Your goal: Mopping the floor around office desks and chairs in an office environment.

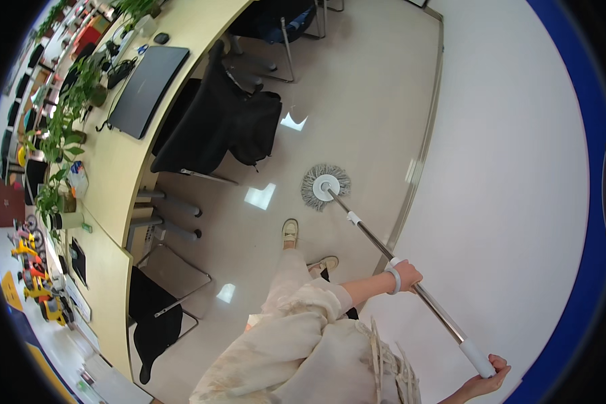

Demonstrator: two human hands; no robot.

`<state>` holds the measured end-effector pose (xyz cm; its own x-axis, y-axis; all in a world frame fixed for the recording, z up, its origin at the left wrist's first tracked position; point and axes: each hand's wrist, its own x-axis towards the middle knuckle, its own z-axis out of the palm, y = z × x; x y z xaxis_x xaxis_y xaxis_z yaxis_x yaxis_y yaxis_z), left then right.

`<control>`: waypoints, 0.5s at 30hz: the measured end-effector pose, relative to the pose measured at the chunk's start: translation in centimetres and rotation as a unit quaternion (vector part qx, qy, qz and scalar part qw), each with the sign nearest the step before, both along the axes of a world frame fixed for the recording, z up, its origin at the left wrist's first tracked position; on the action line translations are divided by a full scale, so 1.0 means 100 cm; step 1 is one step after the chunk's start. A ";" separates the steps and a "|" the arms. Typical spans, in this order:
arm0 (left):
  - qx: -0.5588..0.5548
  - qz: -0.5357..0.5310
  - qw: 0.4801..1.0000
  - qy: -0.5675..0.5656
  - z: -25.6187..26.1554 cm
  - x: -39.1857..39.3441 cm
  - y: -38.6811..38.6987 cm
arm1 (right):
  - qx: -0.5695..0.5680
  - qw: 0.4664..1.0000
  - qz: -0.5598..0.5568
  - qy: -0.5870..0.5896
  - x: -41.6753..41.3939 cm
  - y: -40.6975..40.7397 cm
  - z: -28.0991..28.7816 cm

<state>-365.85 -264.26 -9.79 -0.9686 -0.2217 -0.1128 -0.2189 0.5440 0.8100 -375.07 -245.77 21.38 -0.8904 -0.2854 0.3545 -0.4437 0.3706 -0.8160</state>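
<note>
A round mop with grey string strands and a white disc [326,187] rests on the glossy floor, ahead of my feet. Its metal pole [376,238] slants down to the lower right of the view. My left hand [408,276], with a grey band at the wrist, is closed around the middle of the pole. At the upper end, my right hand [490,374] holds the white grip [477,357], the palm against its tip. Part of the right forearm is cut off by the picture's bottom edge.
Left stands a long pale desk [111,202] with a closed laptop [149,91] and potted plants [70,136]. Black chairs [197,121] and their metal legs jut from it. A white wall [505,151] with a metal skirting [419,177] rises on the right.
</note>
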 end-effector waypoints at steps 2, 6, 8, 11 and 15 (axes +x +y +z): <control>-0.003 0.047 0.999 -0.001 -0.015 0.025 -0.021 | 0.042 0.998 0.038 0.025 -0.002 -0.025 -0.013; -0.030 0.144 0.989 -0.007 -0.040 0.092 -0.076 | 0.196 0.976 0.091 -0.037 0.012 -0.070 -0.049; -0.070 0.208 0.976 -0.008 -0.075 0.132 -0.104 | 0.259 0.949 0.136 -0.114 0.028 -0.099 -0.079; -0.097 0.274 0.948 -0.126 -0.123 0.202 -0.142 | 0.327 0.863 0.305 -0.237 0.080 -0.157 -0.120; -0.206 0.397 0.889 -0.100 -0.095 0.278 -0.168 | 0.449 0.704 0.487 -0.256 0.119 -0.200 -0.211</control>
